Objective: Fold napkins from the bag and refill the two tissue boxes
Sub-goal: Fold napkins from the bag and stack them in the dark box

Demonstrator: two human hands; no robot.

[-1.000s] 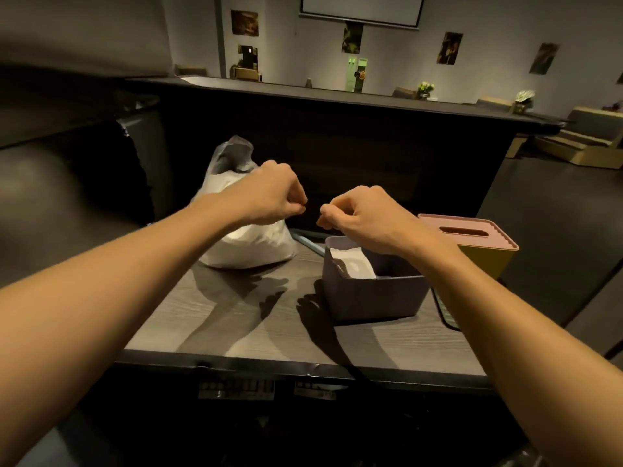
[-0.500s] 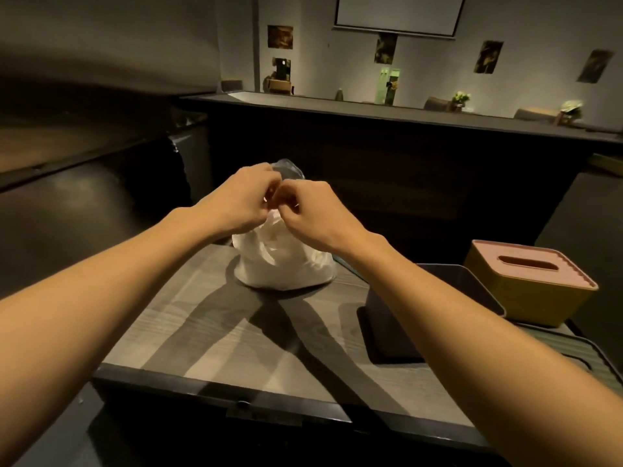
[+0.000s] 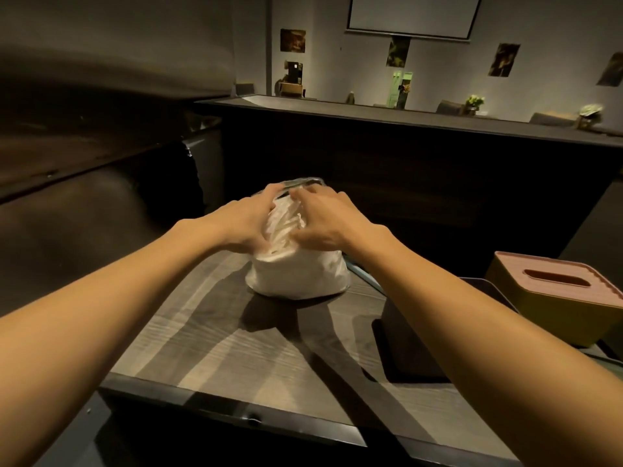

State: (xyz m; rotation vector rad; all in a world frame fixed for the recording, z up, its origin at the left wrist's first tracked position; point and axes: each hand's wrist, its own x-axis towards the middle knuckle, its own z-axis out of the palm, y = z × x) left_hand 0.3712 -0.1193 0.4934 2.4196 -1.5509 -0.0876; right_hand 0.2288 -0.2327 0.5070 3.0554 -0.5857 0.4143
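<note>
A clear plastic bag (image 3: pixel 298 276) full of white napkins stands on the wood-grain table (image 3: pixel 215 345). Both hands are at the bag's open top. My left hand (image 3: pixel 247 219) grips the left side of the opening, its fingers curled over the rim. My right hand (image 3: pixel 323 219) grips the right side, its fingertips at the plastic edge. White napkin folds (image 3: pixel 285 224) show between the hands. A dark open tissue box (image 3: pixel 404 348) sits to the right, mostly behind my right forearm. The yellow tissue box with a pink slotted lid (image 3: pixel 559 291) stands at the far right.
A dark counter wall (image 3: pixel 404 156) rises right behind the table. The table's black front edge (image 3: pixel 236 411) is close to me. A dark tray edge (image 3: pixel 610 358) lies under the boxes at right. A dim room with chairs and flowers lies beyond.
Both hands dropped from pinching the bag's closed top to spreading its mouth open; napkins now show inside. The view shifted left, moving the boxes toward the right edge.
</note>
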